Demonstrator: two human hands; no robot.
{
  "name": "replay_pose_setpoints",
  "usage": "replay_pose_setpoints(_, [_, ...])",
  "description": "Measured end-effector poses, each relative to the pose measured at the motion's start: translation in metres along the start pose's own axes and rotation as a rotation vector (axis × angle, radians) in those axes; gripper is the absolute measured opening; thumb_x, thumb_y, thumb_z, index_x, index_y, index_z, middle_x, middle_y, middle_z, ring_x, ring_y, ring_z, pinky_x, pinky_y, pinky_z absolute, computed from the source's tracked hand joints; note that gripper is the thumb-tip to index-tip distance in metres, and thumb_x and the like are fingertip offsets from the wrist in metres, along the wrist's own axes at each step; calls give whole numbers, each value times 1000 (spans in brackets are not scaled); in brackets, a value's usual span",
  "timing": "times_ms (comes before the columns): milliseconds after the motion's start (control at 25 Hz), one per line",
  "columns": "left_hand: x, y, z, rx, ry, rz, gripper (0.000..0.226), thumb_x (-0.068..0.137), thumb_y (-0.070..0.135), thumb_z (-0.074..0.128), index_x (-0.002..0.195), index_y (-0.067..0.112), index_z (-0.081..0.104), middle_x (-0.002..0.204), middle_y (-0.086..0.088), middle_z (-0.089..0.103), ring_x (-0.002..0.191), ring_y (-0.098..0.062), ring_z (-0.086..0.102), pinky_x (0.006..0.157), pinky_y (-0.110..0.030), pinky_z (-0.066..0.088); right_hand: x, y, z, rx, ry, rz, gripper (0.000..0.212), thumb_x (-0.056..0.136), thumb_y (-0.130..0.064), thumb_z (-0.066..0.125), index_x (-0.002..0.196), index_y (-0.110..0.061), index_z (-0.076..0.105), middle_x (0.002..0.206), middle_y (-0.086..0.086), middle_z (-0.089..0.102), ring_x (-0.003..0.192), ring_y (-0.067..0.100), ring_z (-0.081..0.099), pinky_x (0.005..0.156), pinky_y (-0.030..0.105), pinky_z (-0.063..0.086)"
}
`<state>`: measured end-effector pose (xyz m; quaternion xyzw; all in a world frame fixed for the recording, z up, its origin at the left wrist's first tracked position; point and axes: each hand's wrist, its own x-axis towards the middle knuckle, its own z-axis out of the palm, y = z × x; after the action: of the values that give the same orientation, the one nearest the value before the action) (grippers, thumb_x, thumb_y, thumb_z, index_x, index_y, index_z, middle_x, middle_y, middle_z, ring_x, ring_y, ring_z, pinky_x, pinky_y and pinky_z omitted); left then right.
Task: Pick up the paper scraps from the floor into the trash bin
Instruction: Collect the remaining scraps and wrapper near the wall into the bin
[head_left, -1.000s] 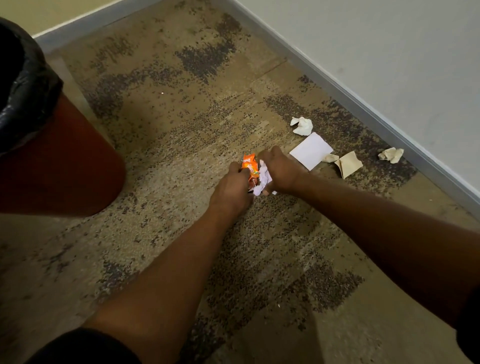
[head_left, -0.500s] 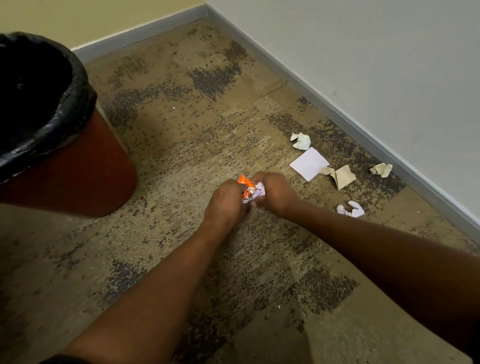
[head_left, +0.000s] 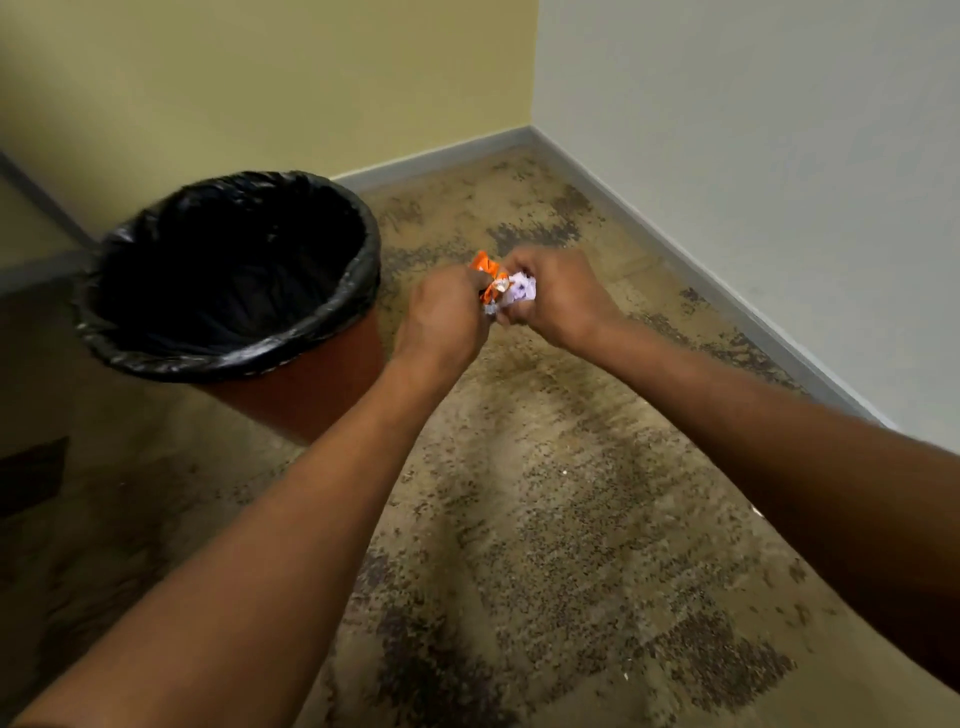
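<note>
Carpet below — both hands (head_left: 511, 306) grip, seemingly, crumpled scraps (head_left: 503, 289) beside bin (head_left: 332, 358).

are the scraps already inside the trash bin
No, the left hand and right hand grip the crumpled scraps to the right of the trash bin, not over its opening.

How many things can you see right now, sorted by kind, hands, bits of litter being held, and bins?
Hands: 2, the left hand and the right hand, both gripping litter.
Held litter: 2, an orange scrap and a white crumpled scrap.
Bins: 1, the trash bin with a black liner.
Total: 5.
</note>
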<state>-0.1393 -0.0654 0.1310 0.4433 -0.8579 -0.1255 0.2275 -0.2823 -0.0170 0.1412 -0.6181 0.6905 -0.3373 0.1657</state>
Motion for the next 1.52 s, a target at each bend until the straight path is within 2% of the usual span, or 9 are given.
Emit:
replay_pose_setpoints(240, [-6,-30,-87,133,171,-123,12,87,26,70,99,24,74,88,-7,66,82,-34,66,72,-38,55,39,-89,8,-31,-12,-193,25,64,-8,78,86,-16,71,77,1,71,68,13,61,56,23,44])
replay_pose_setpoints(400, [-24,-64,-123,155,253,-172,13,89,29,69,97,19,74,86,-8,63,78,-30,61,67,-40,51,50,-132,36,-59,-18,-302,28,71,-14,76,98,-13,67,92,5,68,80,18,55,61,28,34])
replay_pose_setpoints(520, [-40,-89,-137,174,296,-225,14,88,27,69,97,18,73,87,-9,63,79,-31,61,62,-35,42,59,-157,61,-98,-77,-349,40,67,-18,80,104,-15,64,103,7,66,92,24,56,69,33,41])
replay_pose_setpoints(680, [-59,-113,-147,143,280,-328,32,82,28,76,114,23,71,106,-8,71,94,-31,67,78,-41,56,63,-170,89,-173,-148,-405,62,62,-20,85,119,-18,59,113,9,60,101,27,55,75,32,40])
replay_pose_setpoints(840, [-66,-122,-153,168,210,-373,52,79,26,82,127,25,64,121,-4,69,110,-27,65,90,-44,54,62,-165,103,-191,-149,-401,70,64,-24,86,127,-21,55,120,8,58,108,28,56,89,40,48])
replay_pose_setpoints(960, [-63,-120,-153,180,205,-374,53,80,24,81,129,26,64,124,-3,67,113,-27,64,92,-43,54,63,-160,102,-183,-143,-377,75,60,-30,89,127,-22,55,120,5,60,107,26,58,88,45,51])
replay_pose_setpoints(1160, [-47,-90,-143,176,245,-255,41,87,23,73,128,24,66,124,-2,67,113,-27,64,92,-41,54,62,-142,82,-144,-33,-350,55,68,-24,83,118,-20,61,114,3,66,102,23,61,86,40,52])
replay_pose_setpoints(1360, [-29,-45,-111,131,262,-102,23,92,25,61,113,26,72,107,1,69,97,-28,67,78,-42,56,44,-100,48,-111,112,-322,20,81,-22,72,100,-21,66,99,-2,67,87,14,61,77,34,54])
replay_pose_setpoints(1520, [-18,-4,-61,83,167,-6,25,95,22,54,112,28,71,109,1,72,96,-26,69,78,-44,57,20,-41,13,-174,160,-214,19,83,-21,70,101,-20,64,102,-4,66,87,13,60,76,35,52])
